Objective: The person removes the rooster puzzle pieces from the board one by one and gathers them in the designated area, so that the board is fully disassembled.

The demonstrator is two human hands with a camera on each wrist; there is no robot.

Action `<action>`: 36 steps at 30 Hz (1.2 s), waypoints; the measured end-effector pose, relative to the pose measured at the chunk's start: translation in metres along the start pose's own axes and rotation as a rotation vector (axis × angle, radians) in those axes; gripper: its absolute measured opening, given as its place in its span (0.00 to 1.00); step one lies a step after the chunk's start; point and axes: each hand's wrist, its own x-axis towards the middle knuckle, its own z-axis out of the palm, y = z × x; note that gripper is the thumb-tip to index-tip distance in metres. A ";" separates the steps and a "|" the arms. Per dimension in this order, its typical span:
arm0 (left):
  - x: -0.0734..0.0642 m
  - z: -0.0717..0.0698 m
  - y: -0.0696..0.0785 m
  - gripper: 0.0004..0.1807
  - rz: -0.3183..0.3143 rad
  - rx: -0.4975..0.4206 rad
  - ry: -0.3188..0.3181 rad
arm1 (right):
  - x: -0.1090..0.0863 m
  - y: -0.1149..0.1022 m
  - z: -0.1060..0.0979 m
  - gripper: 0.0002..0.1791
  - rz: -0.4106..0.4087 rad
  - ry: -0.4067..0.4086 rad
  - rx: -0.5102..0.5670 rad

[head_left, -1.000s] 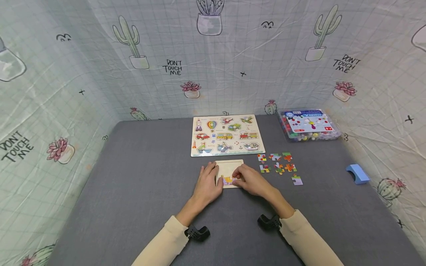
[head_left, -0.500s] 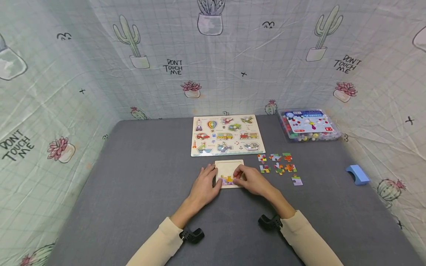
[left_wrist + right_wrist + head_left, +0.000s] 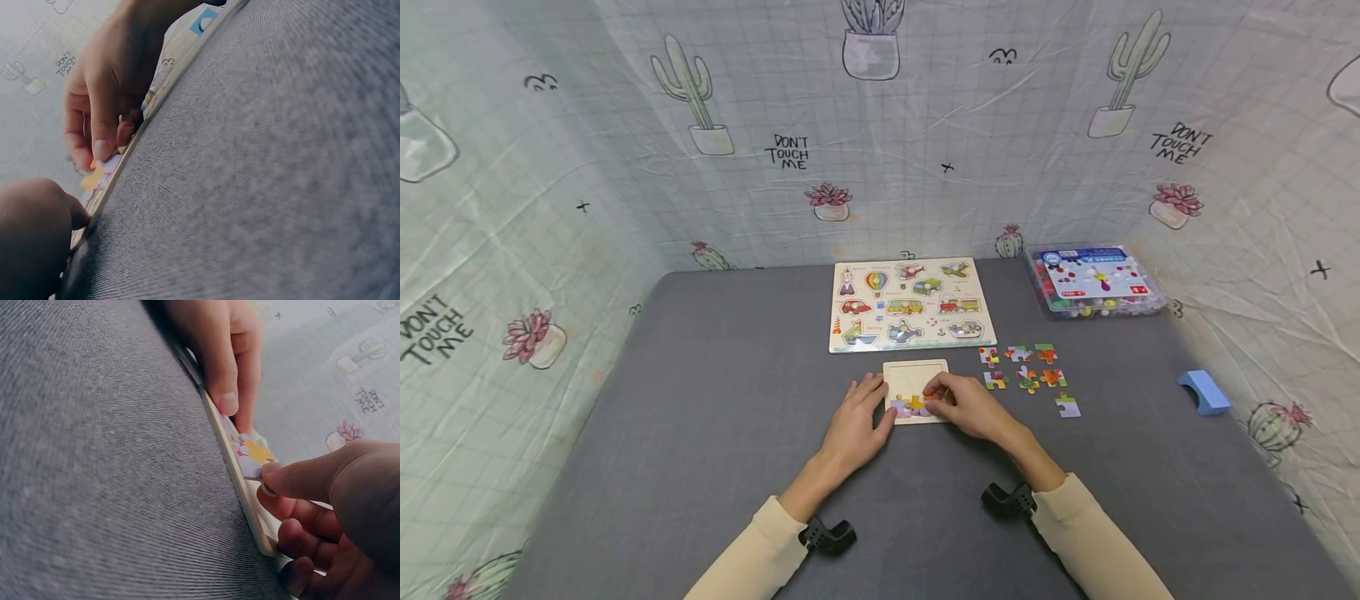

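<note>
In the head view a small wooden jigsaw tray [image 3: 898,372] lies on the grey table with joined purple and yellow pieces [image 3: 916,405] along its near side. My left hand [image 3: 852,423] rests at the tray's left edge, fingers extended and thumb by the near left corner. Over the tray's right part, my right hand [image 3: 964,406] pinches a jigsaw piece between thumb and forefinger, mostly hidden by the fingers. The right wrist view shows the right thumb [image 3: 284,478] right at the edge of the yellow and purple pieces [image 3: 255,453].
Several loose jigsaw pieces [image 3: 1026,379] lie in rows right of the tray. Behind it is a larger vehicle picture board [image 3: 891,334]. A clear plastic box of beads [image 3: 1097,283] stands at the back right, and a blue arch block [image 3: 1206,392] lies far right.
My left hand has slid slightly left and back, uncovering more of the tray's left side and its pieces. The right hand stays in nearly the same place.
</note>
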 end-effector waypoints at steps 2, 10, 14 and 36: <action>0.000 0.000 0.000 0.23 0.005 -0.010 0.005 | -0.001 0.000 -0.002 0.07 0.000 0.003 0.015; -0.001 0.003 -0.003 0.23 0.035 0.000 0.025 | -0.004 0.000 -0.013 0.07 -0.006 0.032 0.040; -0.002 0.003 -0.003 0.23 0.029 0.022 0.005 | -0.007 0.002 -0.020 0.06 -0.012 0.058 0.031; -0.001 0.004 -0.003 0.23 0.047 0.035 0.022 | -0.046 0.038 -0.074 0.08 0.155 0.179 -0.091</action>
